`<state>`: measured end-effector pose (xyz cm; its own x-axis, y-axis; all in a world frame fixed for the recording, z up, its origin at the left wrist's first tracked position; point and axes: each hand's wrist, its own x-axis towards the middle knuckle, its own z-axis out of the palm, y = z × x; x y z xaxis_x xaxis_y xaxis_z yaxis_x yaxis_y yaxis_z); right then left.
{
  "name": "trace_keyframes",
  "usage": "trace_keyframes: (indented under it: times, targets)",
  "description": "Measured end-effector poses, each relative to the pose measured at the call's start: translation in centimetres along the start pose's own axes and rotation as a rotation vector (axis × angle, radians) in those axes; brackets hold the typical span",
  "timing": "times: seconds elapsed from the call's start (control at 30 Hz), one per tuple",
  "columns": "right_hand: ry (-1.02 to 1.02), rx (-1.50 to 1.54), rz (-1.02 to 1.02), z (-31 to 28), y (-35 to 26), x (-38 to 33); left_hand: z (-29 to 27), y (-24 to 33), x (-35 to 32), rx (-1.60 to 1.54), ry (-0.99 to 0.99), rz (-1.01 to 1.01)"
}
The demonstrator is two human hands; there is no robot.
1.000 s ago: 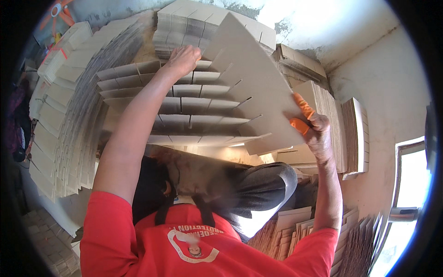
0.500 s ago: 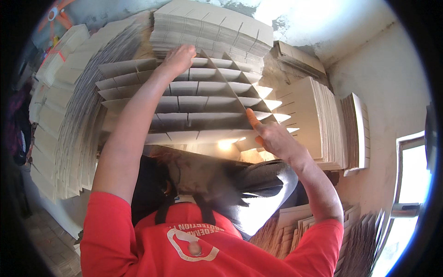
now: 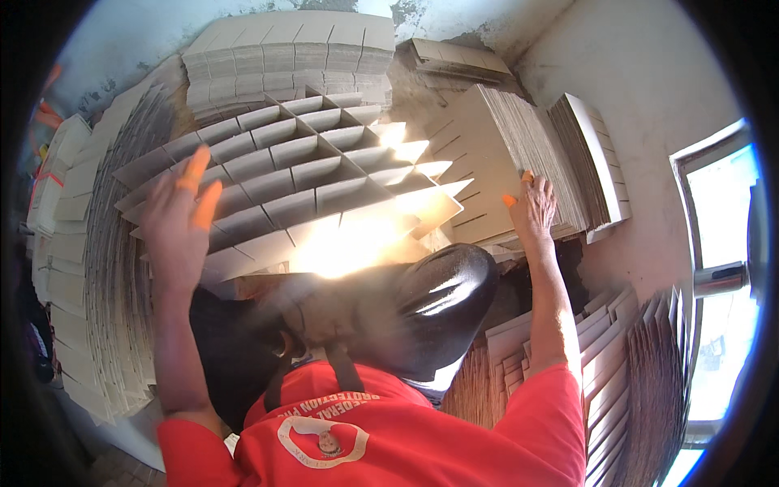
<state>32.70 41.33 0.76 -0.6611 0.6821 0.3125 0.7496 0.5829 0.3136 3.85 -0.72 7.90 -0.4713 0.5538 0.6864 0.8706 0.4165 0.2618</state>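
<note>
In front of my lap lies a cardboard divider grid (image 3: 296, 150), several long slats with two cross slats slotted through them toward their right part. My left hand (image 3: 178, 215), a little blurred, hovers over the grid's left end; its fingers are spread, two orange-covered tips showing, and nothing is in it. On the right, my right hand (image 3: 534, 209) reaches to a leaning stack of slotted cardboard sheets (image 3: 531, 138). Its orange-tipped thumb is apart from the fingers, which rest at the stack's face near the edge. No sheet is lifted off that stack.
A tall stack of slotted cardboard strips (image 3: 288, 53) stands behind the grid. Fanned cardboard (image 3: 105, 243) lines the left side. A smaller stack (image 3: 592, 162) leans by the right wall, and more cardboard pieces (image 3: 613, 381) stand at lower right beside a bright window (image 3: 722, 325).
Both hands have come off the grid. My left hand has drawn back toward me and left; my right hand has gone right to the sheet stack. The view has swung right.
</note>
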Motion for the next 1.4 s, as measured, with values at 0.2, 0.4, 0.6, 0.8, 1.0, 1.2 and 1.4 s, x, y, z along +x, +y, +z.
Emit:
trace_keyframes:
  times: [0.2, 0.4, 0.6, 0.8, 1.0, 1.2, 1.4]
  targets:
    - [0.096, 0.335, 0.063, 1.4, 1.8, 1.7, 0.6, -0.6, -7.0, -0.187, -0.034, -0.264]
    - [0.168, 0.452, 0.142, 0.0, 1.0, 0.9, 0.4, -0.3, -8.0, -0.211, -0.032, -0.314]
    - [0.462, 0.755, 0.259, -1.3, 1.1, 1.4, 0.2, 0.0, -8.1, -0.178, -0.011, -0.251]
    - [0.674, 1.160, 0.009, -13.1, -3.1, 2.7, 1.5, 0.6, -8.5, -0.148, -0.019, -0.137]
    - [0.235, 1.436, -0.267, -18.7, -9.5, 1.9, 4.3, 2.6, -7.5, -0.201, -0.122, -0.018]
    - [0.237, 1.526, -0.505, -18.3, -13.2, 2.9, 6.5, 3.0, -7.6, -0.234, -0.106, 0.040]
    - [0.171, 1.572, -0.378, -19.2, -14.0, 2.9, 7.5, 2.5, -7.7, -0.248, -0.043, 0.021]
